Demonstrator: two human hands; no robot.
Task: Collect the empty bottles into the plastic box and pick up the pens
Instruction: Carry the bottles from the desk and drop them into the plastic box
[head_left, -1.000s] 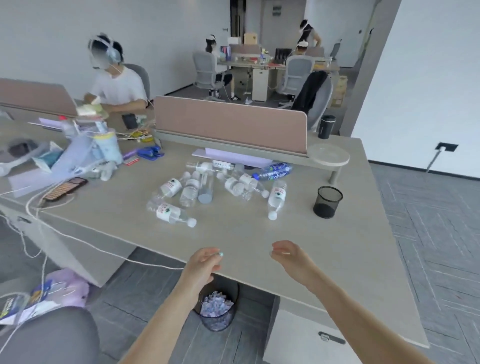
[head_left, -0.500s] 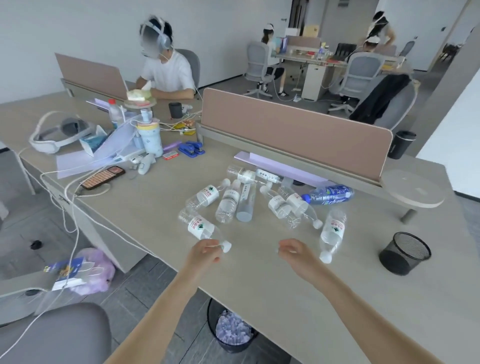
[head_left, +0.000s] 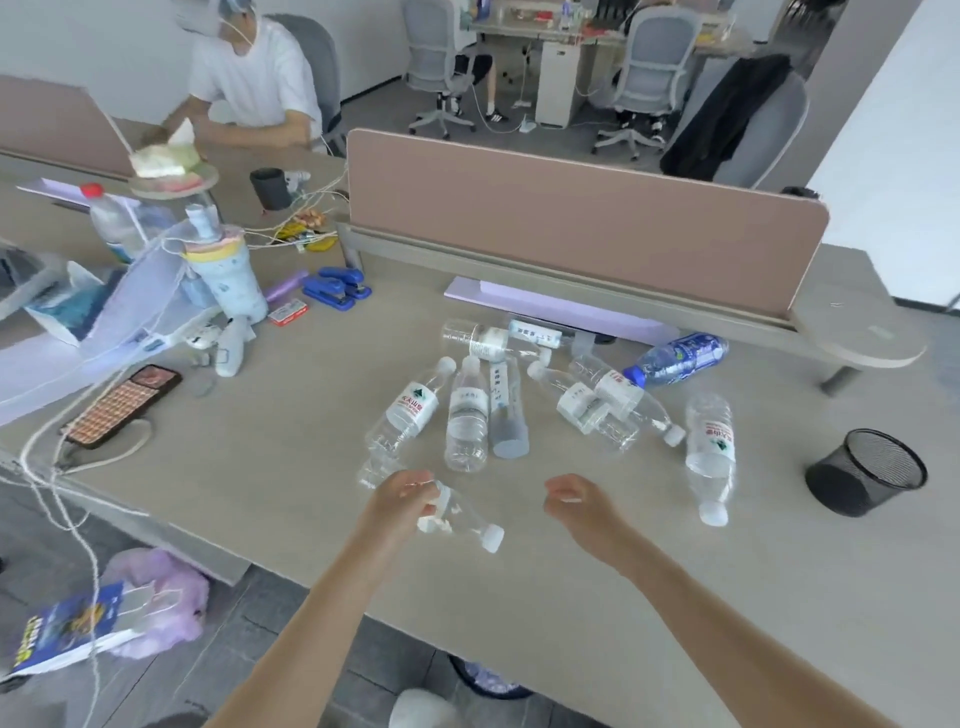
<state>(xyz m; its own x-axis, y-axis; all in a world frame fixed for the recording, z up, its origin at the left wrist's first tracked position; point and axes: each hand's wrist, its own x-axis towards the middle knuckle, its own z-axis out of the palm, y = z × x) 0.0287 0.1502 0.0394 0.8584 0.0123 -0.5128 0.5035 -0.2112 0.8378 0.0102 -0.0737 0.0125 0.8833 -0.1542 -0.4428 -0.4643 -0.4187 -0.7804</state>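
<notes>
Several empty clear plastic bottles lie on their sides in a loose pile on the beige desk (head_left: 291, 467). My left hand (head_left: 400, 499) grips the nearest bottle (head_left: 462, 519), whose white cap points right. My right hand (head_left: 576, 501) hovers just right of it, fingers loosely curled, holding nothing. A red-labelled bottle (head_left: 710, 452) lies to the right, and a blue bottle (head_left: 675, 358) lies near the divider. No plastic box or pens are visible.
A black mesh cup (head_left: 865, 470) stands at the right. A pink divider panel (head_left: 582, 218) runs along the back. Blue staplers (head_left: 337, 288), a phone (head_left: 122, 405), cables and clutter fill the left. A person sits behind. A bin (head_left: 488, 680) sits under the desk.
The view has moved closer to the desk. My left hand has reached forward and taken hold of the nearest bottle; my right hand has advanced beside it.
</notes>
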